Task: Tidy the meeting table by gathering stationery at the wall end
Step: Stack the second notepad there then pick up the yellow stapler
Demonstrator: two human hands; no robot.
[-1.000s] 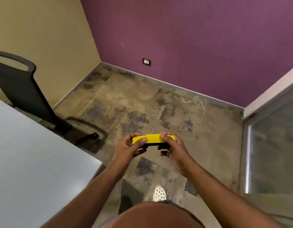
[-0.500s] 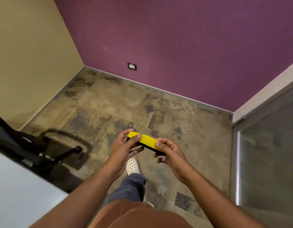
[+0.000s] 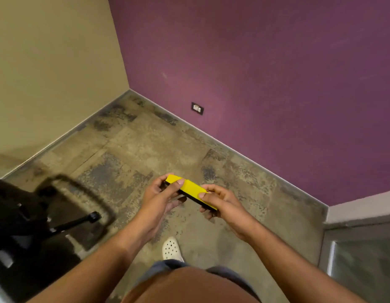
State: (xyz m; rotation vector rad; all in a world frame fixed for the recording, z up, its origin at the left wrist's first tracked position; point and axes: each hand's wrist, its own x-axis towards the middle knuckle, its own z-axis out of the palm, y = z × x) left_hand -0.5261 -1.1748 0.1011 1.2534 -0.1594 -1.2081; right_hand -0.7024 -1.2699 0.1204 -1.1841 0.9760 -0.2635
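A flat yellow bar with a black underside, perhaps a whiteboard eraser (image 3: 190,188), is held in front of me over the floor, tilted down to the right. My left hand (image 3: 160,196) grips its left end with the thumb on top. My right hand (image 3: 220,201) pinches its right end. The meeting table is almost out of view; only a white sliver shows at the bottom left corner.
A black office chair (image 3: 21,224) with a wheeled base stands at the lower left, blurred. Patterned carpet (image 3: 159,145) runs to a beige wall on the left and a purple wall with a socket (image 3: 197,108). A glass partition (image 3: 364,259) is at the right. My white shoe (image 3: 171,248) is below the hands.
The view has swung right and away from the table, which has slid out of the frame. The chair has moved to the lower left. Both hands keep hold of the yellow bar, now more tilted.
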